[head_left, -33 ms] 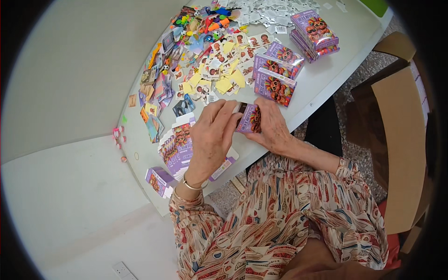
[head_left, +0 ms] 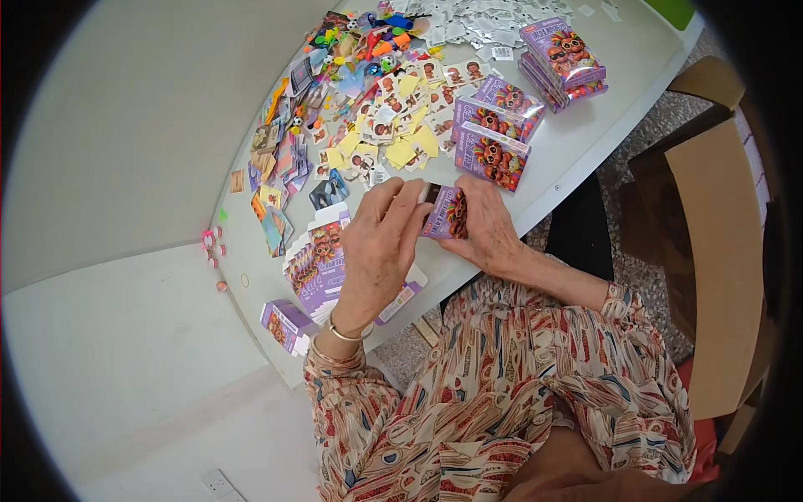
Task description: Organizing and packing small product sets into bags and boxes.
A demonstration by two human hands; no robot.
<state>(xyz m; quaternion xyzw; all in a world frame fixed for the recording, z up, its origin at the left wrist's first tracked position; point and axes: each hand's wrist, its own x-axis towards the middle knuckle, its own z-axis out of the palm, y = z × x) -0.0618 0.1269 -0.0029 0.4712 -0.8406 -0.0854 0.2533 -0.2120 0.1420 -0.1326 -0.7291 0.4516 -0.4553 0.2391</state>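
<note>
Between my two hands, over the near edge of the table, is a small purple printed box [head_left: 443,213] with a colourful character picture. My right hand [head_left: 488,226] grips its right side, the thumb below and the fingers along the top edge. At the left end, where the box looks dark inside, the fingers and thumb of my left hand [head_left: 381,234] close on it. Flat purple box blanks [head_left: 322,268] lie fanned out under and beside my left wrist. A folded purple box [head_left: 284,326] stands at the table's edge to the left.
Filled purple boxes [head_left: 493,156] lie beyond my right hand, with a taller stack [head_left: 565,54] farther right. Sticker cards [head_left: 381,130], picture cards [head_left: 288,155], small plastic toys [head_left: 368,42] and silvery sachets [head_left: 493,25] heap across the table. An open cardboard carton [head_left: 715,276] stands at right.
</note>
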